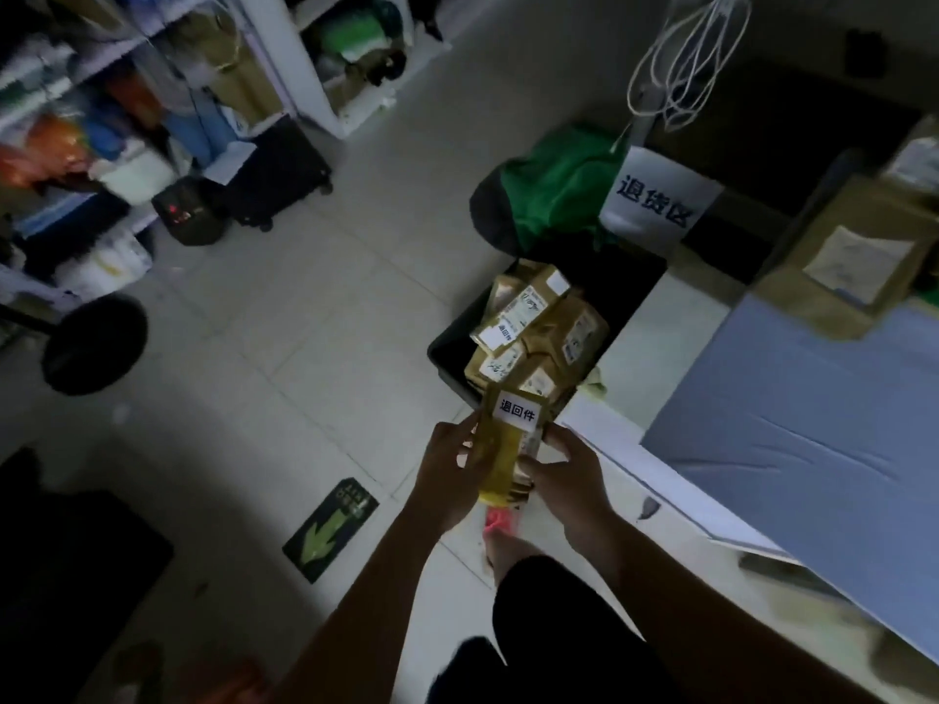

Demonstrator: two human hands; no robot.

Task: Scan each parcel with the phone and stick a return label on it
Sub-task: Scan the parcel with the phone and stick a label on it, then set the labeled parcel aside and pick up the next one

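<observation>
I hold a small brown parcel point(503, 459) over the floor with both hands. My left hand point(449, 467) grips its left side and my right hand point(566, 470) grips its right side. A white return label point(517, 410) with black characters is stuck on the parcel's top end. Just beyond it, a black bin point(444, 350) holds several brown parcels point(533, 332) with white labels. No phone is in view.
A blue-topped table point(792, 434) with a large brown parcel point(843, 256) stands on the right. A white sign point(655, 200) and a green bag point(554, 190) sit behind the bin. Shelves point(101, 119) full of goods line the left, with a black stool point(94, 343) nearby.
</observation>
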